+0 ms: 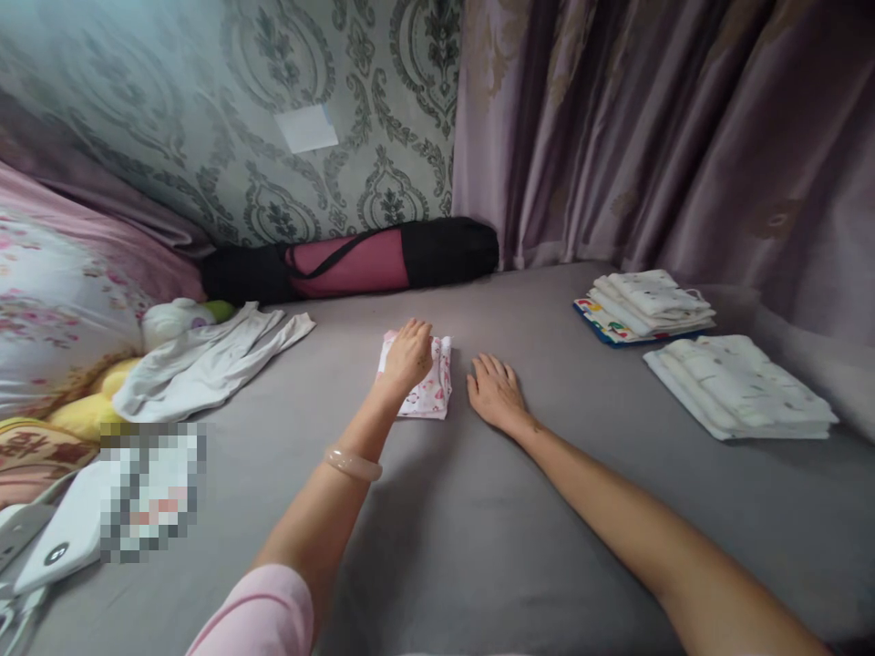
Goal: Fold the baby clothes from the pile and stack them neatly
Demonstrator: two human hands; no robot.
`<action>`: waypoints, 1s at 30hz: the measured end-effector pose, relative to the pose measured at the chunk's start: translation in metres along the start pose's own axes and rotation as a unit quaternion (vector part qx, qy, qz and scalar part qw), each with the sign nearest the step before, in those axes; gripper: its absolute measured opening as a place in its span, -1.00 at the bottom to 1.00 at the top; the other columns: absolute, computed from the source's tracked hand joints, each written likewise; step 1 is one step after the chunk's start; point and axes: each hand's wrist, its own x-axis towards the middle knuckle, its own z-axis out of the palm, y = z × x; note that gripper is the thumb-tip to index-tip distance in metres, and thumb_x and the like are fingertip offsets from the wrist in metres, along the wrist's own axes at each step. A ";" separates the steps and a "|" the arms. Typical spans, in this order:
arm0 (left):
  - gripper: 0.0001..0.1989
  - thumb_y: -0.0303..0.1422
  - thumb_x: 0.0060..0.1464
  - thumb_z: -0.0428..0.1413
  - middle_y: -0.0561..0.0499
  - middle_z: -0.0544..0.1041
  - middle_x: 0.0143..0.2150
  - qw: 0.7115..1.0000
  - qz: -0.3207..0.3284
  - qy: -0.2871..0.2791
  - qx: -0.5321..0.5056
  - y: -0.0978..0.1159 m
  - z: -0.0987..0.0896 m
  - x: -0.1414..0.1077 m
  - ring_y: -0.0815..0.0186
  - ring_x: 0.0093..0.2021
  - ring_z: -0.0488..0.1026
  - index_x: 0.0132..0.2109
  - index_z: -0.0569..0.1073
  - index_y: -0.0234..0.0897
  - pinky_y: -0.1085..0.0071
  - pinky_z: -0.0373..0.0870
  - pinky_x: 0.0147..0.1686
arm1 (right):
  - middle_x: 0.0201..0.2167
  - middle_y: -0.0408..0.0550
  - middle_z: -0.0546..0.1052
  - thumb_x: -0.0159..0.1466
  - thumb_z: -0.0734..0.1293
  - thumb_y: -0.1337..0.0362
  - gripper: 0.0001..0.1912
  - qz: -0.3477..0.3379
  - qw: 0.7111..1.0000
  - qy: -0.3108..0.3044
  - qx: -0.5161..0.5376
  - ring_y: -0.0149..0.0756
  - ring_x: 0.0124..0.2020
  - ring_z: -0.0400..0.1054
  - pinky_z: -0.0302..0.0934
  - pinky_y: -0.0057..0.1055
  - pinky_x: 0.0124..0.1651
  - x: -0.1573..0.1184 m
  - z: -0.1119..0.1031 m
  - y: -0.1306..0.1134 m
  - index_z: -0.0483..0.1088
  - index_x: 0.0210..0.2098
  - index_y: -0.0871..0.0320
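Note:
A small folded cloth [433, 396], white with a pink and red print, lies on the grey bed sheet [519, 510] in front of me. My left hand [408, 355] rests flat on top of it, fingers stretched away from me, hiding part of the cloth. Just to the right, my right hand [496, 392] lies palm down on the sheet with its fingers slightly spread. It is apart from the cloth and holds nothing. A pale bangle [353, 463] circles my left forearm.
Folded white cloths [742, 387] and a second stack [649, 301] lie at the right. A black and maroon long bag [355, 261] lies along the wall. At left are a crumpled white garment [211, 364], a plush toy [178, 319], a floral pillow [61, 310] and a white device [75, 519].

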 end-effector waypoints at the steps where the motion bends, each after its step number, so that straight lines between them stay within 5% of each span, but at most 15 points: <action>1: -0.58 -0.37 0.30 -0.18 -0.22 0.33 0.27 1.000 0.015 0.015 0.011 0.004 0.008 -0.001 0.09 0.35 0.12 0.22 0.30 -0.36 0.07 0.05 0.29 | 0.28 0.16 0.26 0.38 0.04 0.23 -0.50 0.000 1.000 -0.001 0.000 -0.06 0.31 0.05 -0.15 -0.09 0.31 0.000 0.000 0.000 0.26 0.22 0.30; 4: -0.48 -0.22 0.33 -0.22 -0.25 0.19 0.36 0.999 0.026 0.008 0.036 0.016 0.034 -0.005 0.03 0.42 -0.08 0.29 0.22 -0.43 0.03 -0.13 0.35 | 0.28 0.16 0.26 0.39 0.04 0.23 -0.50 0.003 1.000 -0.004 0.001 -0.07 0.31 0.05 -0.14 -0.09 0.31 0.001 0.000 0.000 0.26 0.22 0.29; 7: -0.46 -0.21 0.34 -0.25 -0.26 0.22 0.34 0.994 0.042 -0.089 0.038 0.017 0.050 -0.005 0.03 0.40 -0.02 0.29 0.24 -0.44 0.05 -0.10 0.34 | 0.28 0.16 0.26 0.39 0.03 0.23 -0.49 0.000 1.000 -0.002 -0.002 -0.06 0.31 0.05 -0.14 -0.09 0.31 0.000 0.000 0.000 0.26 0.22 0.32; 13: -0.50 -0.19 0.35 -0.27 -0.17 0.19 0.37 0.979 0.086 -0.182 0.018 0.004 0.040 -0.001 -0.01 0.41 -0.04 0.29 0.26 -0.24 -0.10 -0.13 0.31 | 0.29 0.16 0.26 0.38 0.04 0.25 -0.50 0.003 1.000 -0.004 -0.010 -0.07 0.30 0.06 -0.14 -0.10 0.30 0.000 -0.002 0.000 0.25 0.22 0.32; 18: -0.45 -0.16 0.35 -0.31 -0.23 0.10 0.40 0.987 0.063 -0.145 0.006 0.013 0.020 -0.018 0.05 0.43 -0.12 0.33 0.17 -0.34 -0.04 -0.16 0.34 | 0.29 0.17 0.26 0.39 0.05 0.24 -0.50 -0.004 1.000 -0.005 -0.013 -0.07 0.30 0.06 -0.14 -0.13 0.30 0.000 -0.001 0.000 0.24 0.23 0.32; 22: -0.37 -0.12 0.34 -0.30 -0.31 0.04 0.41 0.996 0.036 -0.075 0.039 0.022 0.025 -0.047 0.04 0.43 -0.15 0.36 0.08 -0.50 0.02 -0.19 0.36 | 0.29 0.15 0.26 0.39 0.05 0.24 -0.51 -0.007 1.000 0.003 -0.016 -0.05 0.30 0.05 -0.15 -0.15 0.31 0.000 0.000 0.000 0.25 0.22 0.33; 26: -0.30 -0.06 0.32 -0.29 -0.31 -0.02 0.42 0.989 0.077 -0.117 0.048 0.024 0.038 -0.077 0.03 0.43 -0.16 0.37 0.01 -0.55 0.05 -0.10 0.35 | 0.28 0.15 0.27 0.40 0.05 0.24 -0.51 -0.008 1.000 0.007 -0.020 -0.05 0.29 0.07 -0.13 -0.14 0.30 -0.001 0.001 0.000 0.27 0.21 0.33; 30: -0.29 -0.02 0.32 -0.29 -0.30 0.01 0.42 0.985 0.115 -0.128 0.029 0.019 0.029 -0.087 0.03 0.43 -0.12 0.36 0.06 -0.50 0.05 -0.07 0.35 | 0.28 0.16 0.27 0.40 0.04 0.24 -0.51 -0.006 1.000 0.009 -0.023 -0.05 0.30 0.07 -0.14 -0.14 0.30 -0.001 0.001 0.000 0.26 0.22 0.32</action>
